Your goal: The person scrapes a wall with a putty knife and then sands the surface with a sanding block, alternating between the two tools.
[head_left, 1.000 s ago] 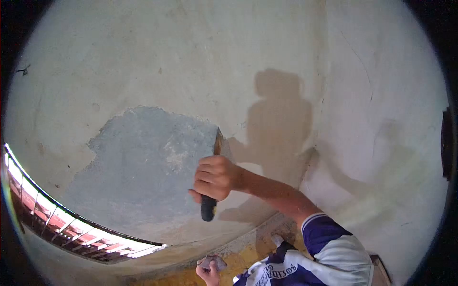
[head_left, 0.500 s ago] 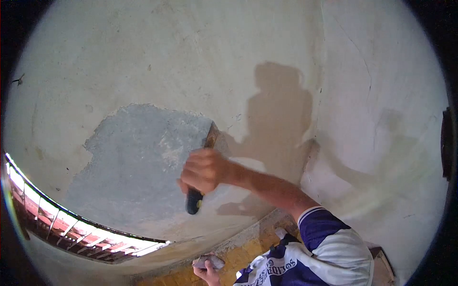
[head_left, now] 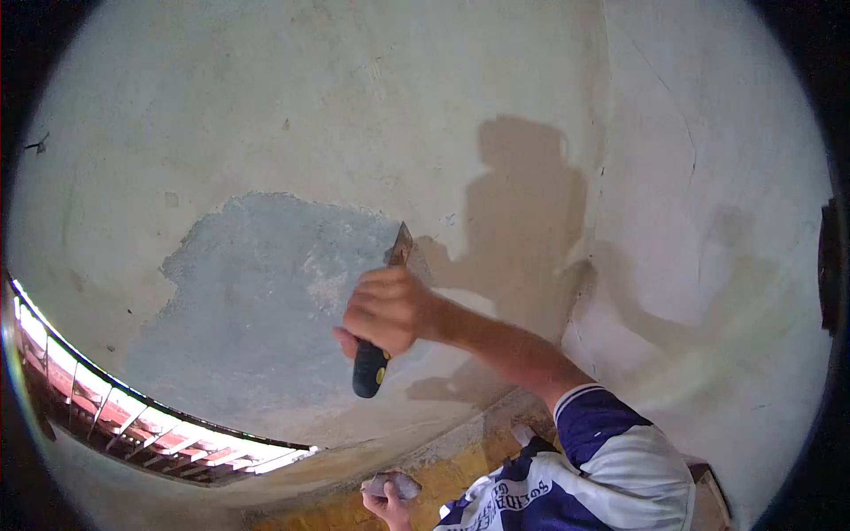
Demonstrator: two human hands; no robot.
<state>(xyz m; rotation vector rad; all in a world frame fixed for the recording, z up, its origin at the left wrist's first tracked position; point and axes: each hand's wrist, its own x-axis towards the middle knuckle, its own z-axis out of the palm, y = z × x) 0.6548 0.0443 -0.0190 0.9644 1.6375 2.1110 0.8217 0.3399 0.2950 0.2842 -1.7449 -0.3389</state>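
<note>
My right hand [head_left: 390, 310], its fingers wrapped round the black and yellow handle, holds a putty knife [head_left: 370, 370]. The narrow metal blade points up toward the wall, its tip at the right edge of a rough grey patch [head_left: 257, 292] where the pale coating is off. Low in the view, my left hand [head_left: 387, 507] grips a flat, greyish stone-like piece [head_left: 395, 485], held away from the wall. Part of that piece is hidden by the fingers.
Pale wall [head_left: 354, 115] surrounds the patch, and a corner with a second, cracked wall [head_left: 708, 177] stands at right. A barred window opening [head_left: 150, 434] curves along the lower left. Yellowish floor [head_left: 469, 465] shows below; shadows fall on both walls.
My right hand and the putty knife have shifted slightly right in the view, and the blade has turned to look narrower. My left hand keeps its hold on the stone-like piece.
</note>
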